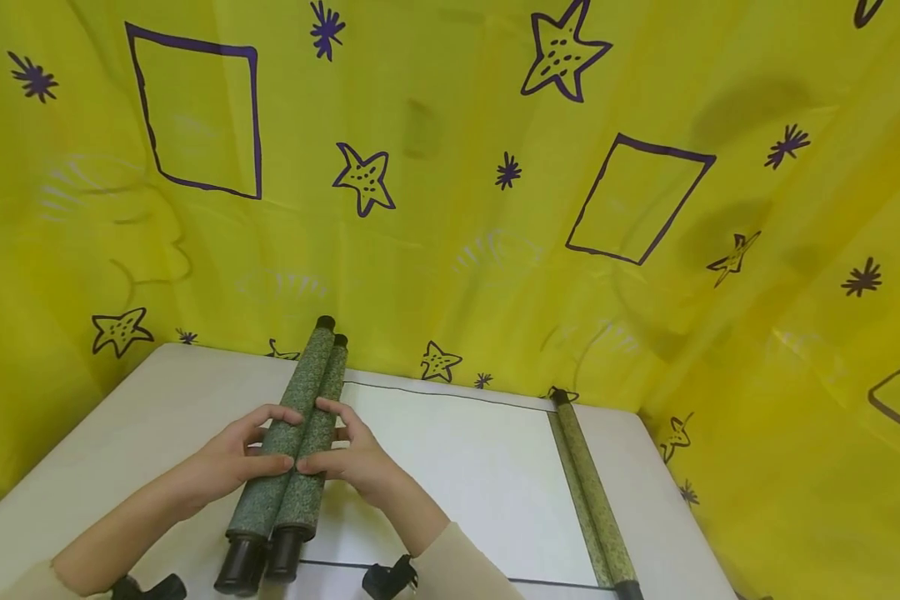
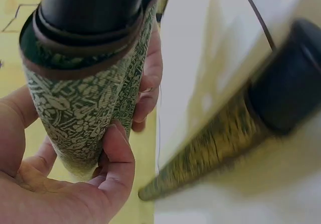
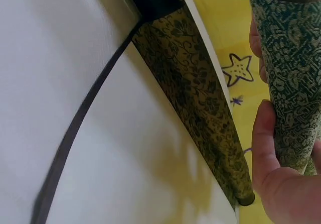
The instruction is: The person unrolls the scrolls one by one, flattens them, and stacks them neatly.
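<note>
Over the worktop (image 1: 142,425), our left hand (image 1: 221,462) and right hand (image 1: 363,458) each clamp fingers (image 1: 279,413) round one green roll (image 1: 317,433), presumably keeping both side by side.

Hands (image 3: 283,184) hold a green roll (image 3: 293,73) near a gold-patterned roll (image 3: 195,93)
</note>
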Demonstrator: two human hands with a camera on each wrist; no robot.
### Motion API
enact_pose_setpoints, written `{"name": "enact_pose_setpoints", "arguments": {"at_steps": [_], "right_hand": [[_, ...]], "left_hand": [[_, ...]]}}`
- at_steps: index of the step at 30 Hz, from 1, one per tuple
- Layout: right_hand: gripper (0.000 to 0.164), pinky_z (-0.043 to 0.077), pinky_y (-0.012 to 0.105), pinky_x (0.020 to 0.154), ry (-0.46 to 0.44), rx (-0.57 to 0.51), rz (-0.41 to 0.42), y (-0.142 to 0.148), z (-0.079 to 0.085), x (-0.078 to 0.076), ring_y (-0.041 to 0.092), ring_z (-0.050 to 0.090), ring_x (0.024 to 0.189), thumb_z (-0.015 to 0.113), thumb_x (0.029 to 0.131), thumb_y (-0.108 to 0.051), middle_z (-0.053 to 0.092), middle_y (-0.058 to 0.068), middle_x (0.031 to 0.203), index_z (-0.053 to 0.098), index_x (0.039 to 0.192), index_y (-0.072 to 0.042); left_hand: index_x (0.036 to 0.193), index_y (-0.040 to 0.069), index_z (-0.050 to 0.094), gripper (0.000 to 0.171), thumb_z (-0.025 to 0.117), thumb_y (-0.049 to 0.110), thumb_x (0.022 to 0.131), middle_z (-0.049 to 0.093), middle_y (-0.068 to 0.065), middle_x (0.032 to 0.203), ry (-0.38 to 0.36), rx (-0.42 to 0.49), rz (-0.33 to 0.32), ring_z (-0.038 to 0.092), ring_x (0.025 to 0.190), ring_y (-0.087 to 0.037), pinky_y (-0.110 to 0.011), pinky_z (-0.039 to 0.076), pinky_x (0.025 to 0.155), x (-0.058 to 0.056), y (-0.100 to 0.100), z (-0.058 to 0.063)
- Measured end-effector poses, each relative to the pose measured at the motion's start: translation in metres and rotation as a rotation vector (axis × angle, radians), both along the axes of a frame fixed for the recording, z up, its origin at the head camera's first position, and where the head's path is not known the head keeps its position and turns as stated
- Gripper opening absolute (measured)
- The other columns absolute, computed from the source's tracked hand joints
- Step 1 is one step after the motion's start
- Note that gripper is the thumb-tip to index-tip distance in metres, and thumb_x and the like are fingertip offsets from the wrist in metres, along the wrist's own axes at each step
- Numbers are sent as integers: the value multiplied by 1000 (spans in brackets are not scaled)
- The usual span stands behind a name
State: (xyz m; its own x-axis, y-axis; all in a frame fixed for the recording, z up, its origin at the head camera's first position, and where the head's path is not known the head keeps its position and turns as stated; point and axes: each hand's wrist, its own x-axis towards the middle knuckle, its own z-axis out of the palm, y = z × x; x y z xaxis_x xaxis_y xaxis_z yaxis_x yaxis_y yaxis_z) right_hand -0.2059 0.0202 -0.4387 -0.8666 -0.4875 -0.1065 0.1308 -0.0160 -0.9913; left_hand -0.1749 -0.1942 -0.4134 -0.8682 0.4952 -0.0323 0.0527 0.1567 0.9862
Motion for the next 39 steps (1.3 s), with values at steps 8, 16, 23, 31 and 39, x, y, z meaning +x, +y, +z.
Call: {"name": "enact_pose_setpoints", "arguments": {"at_steps": [8,16,23,31,39], "right_hand": [[74,53,35,79,97,60,-57,37,-3,5,23,59,101,78,84,-12,43,10,129,43,143,-39],[57,56,36,81,200,18,-147,67,-7,8,21,64,99,71,93,-17,48,13,124,44,143,-25],[61,56,36,82,220,15,-181,89,-4,8,23,65,102,68,90,-10,51,17,125,41,144,-21],[56,55,37,85,236,-11,-162,115,-1,8,25,64,108,60,97,-14,53,22,132,38,148,-19],[51,54,37,85,221,12,-169,126,4,9,24,64,107,58,102,-22,56,22,131,37,149,-19]], "left_hand": [[153,5,33,68,69,13,95,27,-36,149,0,35,-77,65,107,-34,-44,56,80,-5,34,0],[140,15,57,43,61,31,100,37,-19,156,114,-60,33,28,143,-47,-60,42,101,-11,68,-2],[139,6,54,46,67,19,97,41,-28,147,105,25,8,56,112,-37,-41,53,80,-19,90,-8],[140,10,56,50,70,23,95,37,-22,154,75,29,11,50,124,-39,-42,51,87,-21,110,-4],[143,8,54,54,71,23,94,36,-22,156,71,86,5,58,118,-34,-39,52,85,-21,118,2]]}}
